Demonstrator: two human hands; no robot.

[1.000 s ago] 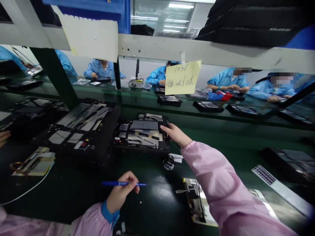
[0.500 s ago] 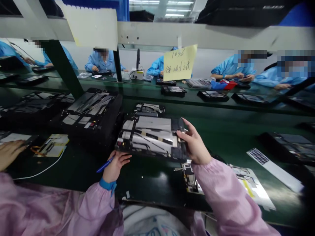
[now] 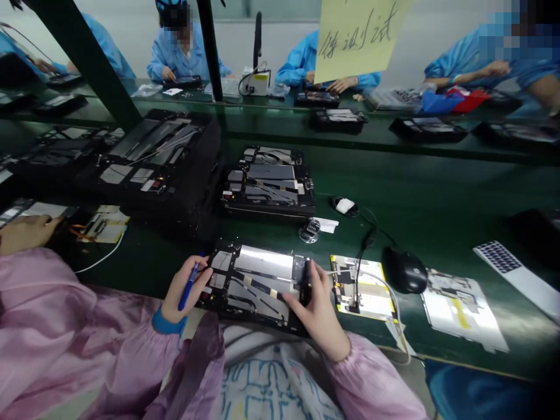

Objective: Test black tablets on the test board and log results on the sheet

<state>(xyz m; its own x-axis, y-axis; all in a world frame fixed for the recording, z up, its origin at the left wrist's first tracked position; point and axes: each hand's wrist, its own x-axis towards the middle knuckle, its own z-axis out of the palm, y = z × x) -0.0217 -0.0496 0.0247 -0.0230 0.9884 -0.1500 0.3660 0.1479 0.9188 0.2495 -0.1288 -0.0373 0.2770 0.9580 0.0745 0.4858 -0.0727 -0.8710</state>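
Observation:
At the table's front edge I hold an opened tablet [image 3: 262, 289], black-framed with silver battery plates, ribbon cables and thin wires showing. My right hand [image 3: 317, 312] grips its right end, thumb on top. My left hand [image 3: 186, 289] grips its left end and also keeps a blue pen [image 3: 188, 289] between the fingers. Just beyond lies a stack of similar opened tablets [image 3: 269, 186]. Right of my right hand are a yellow-edged battery assembly [image 3: 365, 289] with cables on it and a black mouse [image 3: 406, 271].
A tall stack of opened tablets [image 3: 161, 157] stands at left. Near it a co-worker's hand [image 3: 28, 233] rests on another device. A silver plate [image 3: 466, 309] and a white strip [image 3: 520, 280] lie at right. A yellow note [image 3: 361, 38] hangs above; blue-clad people work opposite.
My right hand has lifted a tablet off the middle stack and brought it toward me. My left hand, still with the pen, has taken its left end. The view has tilted down.

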